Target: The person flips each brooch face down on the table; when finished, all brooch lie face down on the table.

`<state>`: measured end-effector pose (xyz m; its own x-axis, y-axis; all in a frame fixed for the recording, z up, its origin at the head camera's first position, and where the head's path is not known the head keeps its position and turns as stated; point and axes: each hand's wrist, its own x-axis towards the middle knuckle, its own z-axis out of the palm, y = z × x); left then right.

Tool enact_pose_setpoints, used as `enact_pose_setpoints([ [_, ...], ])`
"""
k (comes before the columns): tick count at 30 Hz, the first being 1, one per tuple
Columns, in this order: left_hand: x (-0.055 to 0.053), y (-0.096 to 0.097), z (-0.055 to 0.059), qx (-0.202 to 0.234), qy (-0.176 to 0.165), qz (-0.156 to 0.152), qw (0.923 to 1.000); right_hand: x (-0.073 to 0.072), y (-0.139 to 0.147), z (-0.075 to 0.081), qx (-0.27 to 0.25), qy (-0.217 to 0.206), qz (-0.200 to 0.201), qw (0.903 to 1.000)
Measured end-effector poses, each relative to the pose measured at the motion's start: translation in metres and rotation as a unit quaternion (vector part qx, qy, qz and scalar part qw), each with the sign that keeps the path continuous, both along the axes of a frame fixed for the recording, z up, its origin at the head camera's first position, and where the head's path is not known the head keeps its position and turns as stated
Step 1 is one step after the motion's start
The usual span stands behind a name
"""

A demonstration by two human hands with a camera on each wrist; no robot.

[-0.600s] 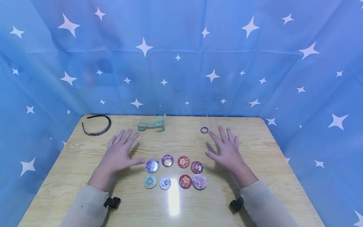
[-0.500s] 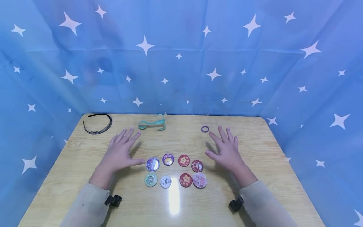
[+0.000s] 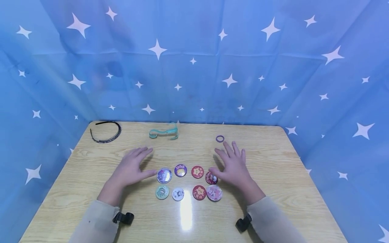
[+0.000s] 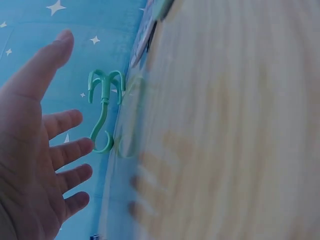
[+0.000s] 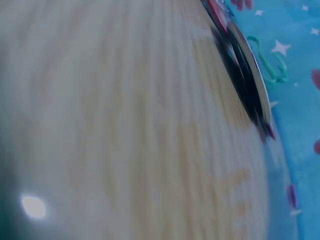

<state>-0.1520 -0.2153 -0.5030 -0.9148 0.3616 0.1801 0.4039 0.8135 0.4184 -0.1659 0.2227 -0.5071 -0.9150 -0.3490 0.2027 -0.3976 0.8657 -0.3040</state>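
Observation:
Several round pin badges lie on the table in two rows. My left hand point(image 3: 129, 170) hovers with its fingers extended, thumb tip beside the blue-purple badge point(image 3: 164, 176). In the left wrist view, its palm shows nothing held. My right hand point(image 3: 235, 170) is spread, its thumb overlapping the dark red badge point(image 3: 212, 178); whether they touch I cannot tell. Between the hands are a purple badge point(image 3: 180, 170), a red star badge point(image 3: 197, 172), and in the nearer row a green badge point(image 3: 162, 192), a white badge point(image 3: 178, 194), another red badge point(image 3: 199, 192) and a pink badge point(image 3: 214, 193).
Along the back of the wooden table point(image 3: 267, 141) lie a black headband point(image 3: 106, 140), a teal clawed hook point(image 3: 164, 132) and a purple ring point(image 3: 220, 138). A blue curtain point(image 3: 194, 94) with white stars hangs behind the table. Glare marks the tabletop's near middle.
My right hand has moved left, bringing its thumb over the dark red badge. My left hand has shifted slightly right, with its fingers drawn closer together. The badges stay in place.

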Motion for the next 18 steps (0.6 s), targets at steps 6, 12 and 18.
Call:
enact_pose_setpoints([
  [6, 0.002, 0.004, -0.006, 0.04, -0.012, -0.006, 0.9991, 0.004, -0.016, -0.003, -0.005, 0.015, 0.01, 0.9998],
  [12, 0.002, 0.01, -0.007, 0.063, -0.021, -0.009, 0.9977, 0.007, -0.032, -0.009, -0.013, 0.001, 0.017, 0.9998],
  [18, 0.007, 0.017, -0.008, 0.083, -0.034, -0.023, 0.9957, 0.015, -0.051, -0.011, -0.011, -0.026, 0.03, 0.9991],
])
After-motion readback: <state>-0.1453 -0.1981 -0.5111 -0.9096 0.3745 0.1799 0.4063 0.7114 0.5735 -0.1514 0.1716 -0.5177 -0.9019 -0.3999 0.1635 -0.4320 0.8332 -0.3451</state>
